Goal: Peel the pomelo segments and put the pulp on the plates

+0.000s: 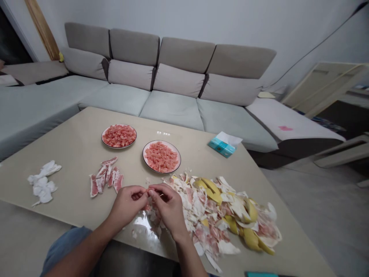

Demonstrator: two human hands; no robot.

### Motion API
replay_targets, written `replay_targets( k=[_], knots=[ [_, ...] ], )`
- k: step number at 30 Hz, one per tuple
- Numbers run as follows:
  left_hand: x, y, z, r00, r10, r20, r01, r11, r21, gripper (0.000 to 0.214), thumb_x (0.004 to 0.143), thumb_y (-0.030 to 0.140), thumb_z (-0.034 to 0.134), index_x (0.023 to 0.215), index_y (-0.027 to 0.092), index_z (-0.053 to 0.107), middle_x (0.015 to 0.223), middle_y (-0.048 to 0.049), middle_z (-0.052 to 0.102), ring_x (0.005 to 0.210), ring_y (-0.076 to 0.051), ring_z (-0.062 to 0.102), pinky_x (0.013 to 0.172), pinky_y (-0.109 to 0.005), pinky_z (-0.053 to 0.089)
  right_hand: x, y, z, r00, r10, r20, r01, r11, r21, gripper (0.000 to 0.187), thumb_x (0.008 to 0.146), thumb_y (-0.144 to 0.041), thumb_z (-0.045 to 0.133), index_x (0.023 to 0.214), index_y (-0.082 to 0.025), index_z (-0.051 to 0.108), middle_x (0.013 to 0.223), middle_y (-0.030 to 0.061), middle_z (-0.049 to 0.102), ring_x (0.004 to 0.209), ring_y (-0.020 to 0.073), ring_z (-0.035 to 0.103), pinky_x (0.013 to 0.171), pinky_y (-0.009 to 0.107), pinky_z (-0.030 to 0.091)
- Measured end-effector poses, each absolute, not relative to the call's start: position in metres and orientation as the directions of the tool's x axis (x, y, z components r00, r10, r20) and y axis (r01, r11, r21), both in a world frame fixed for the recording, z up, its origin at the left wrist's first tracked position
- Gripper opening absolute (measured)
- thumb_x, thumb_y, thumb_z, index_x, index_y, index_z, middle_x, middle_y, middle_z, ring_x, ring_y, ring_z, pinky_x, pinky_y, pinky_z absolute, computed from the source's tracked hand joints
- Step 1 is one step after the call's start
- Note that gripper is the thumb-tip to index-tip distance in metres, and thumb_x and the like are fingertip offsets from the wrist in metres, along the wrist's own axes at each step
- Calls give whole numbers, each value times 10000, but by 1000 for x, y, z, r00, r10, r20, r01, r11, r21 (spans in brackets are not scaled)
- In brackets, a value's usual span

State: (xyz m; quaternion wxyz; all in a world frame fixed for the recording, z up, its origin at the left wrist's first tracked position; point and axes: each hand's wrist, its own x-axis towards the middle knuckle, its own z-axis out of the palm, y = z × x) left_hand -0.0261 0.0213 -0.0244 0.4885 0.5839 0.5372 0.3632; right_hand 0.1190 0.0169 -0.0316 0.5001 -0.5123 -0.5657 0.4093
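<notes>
Both hands are held close together near the table edge, and the work is seen at the fingertips. The left hand [127, 206] and the right hand [168, 204] are both narrowly closed, and a small piece of pink pomelo flesh [150, 190] is pinched between them, though it is partly hidden by the fingers. Just right of the right hand, a large heap of yellow pomelo peel [219, 215] mixed with white pith is spread. Ahead of the hands, the nearer plate [143, 154] and the farther plate [102, 136] are both filled with pink pulp. Left of the hands, strips of pink membrane [105, 177] are lying, and farther left, crumpled white tissue [42, 182] is seen. These are borne by a pale glossy table top [63, 154]. A teal tissue box [221, 145] is placed ahead to the right, and a grey sectional sofa [173, 109] stands beyond the table.
</notes>
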Motion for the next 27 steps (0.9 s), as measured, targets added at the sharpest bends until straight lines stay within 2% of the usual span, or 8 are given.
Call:
replay_targets(
  k=[10,14,17,19,23,25,27],
  knots=[
    [-29,23,-20,217,951,-218,125,194,973,168,733,232,568,613,149,652,527,10,631,481,-115,548,479,-195,405,122,16,-36,-16,998,56,73,57,-996,132,796,-306,670,820,-197,739,827,59,693,781,203,638,698,301,484],
    [-30,24,-19,227,922,-314,75,304,950,150,726,242,567,665,145,664,532,7,642,462,-109,564,461,-183,388,131,21,-36,35,999,-12,-3,-12,-1000,194,766,-366,696,812,-180,731,760,42,678,670,164,590,601,265,466],
    [-31,23,-16,254,909,-331,80,321,944,174,747,267,570,720,136,681,571,-6,661,486,-106,581,471,-171,378,142,22,-36,80,995,-60,-105,-52,-993,238,740,-396,719,831,-177,722,702,13,647,585,119,531,535,227,434],
    [-31,23,-15,278,902,-330,91,318,944,183,753,279,578,734,132,685,594,-9,665,498,-102,581,481,-169,376,147,23,-37,50,993,-103,-162,-94,-982,257,738,-408,720,865,-184,714,697,0,633,569,104,514,504,206,411],
    [-30,23,-14,290,899,-327,89,315,945,194,761,299,581,724,133,674,598,-7,655,508,-102,573,486,-170,367,149,36,-43,8,992,-128,-109,-126,-986,290,720,-422,720,876,-179,718,686,-3,627,500,85,467,438,195,350],
    [-29,23,-15,282,903,-324,79,315,946,202,761,310,582,706,135,664,586,-3,645,502,-101,563,480,-171,357,149,51,-46,57,994,-91,-60,-88,-994,314,699,-420,723,892,-172,722,748,22,661,520,98,494,457,210,377],
    [-28,24,-15,278,903,-327,76,318,945,213,759,325,586,690,136,658,573,0,636,491,-102,554,472,-175,352,149,64,-48,108,992,-58,-57,-52,-997,395,707,-406,705,1041,-196,686,943,57,682,632,134,567,530,238,443]
  ],
)
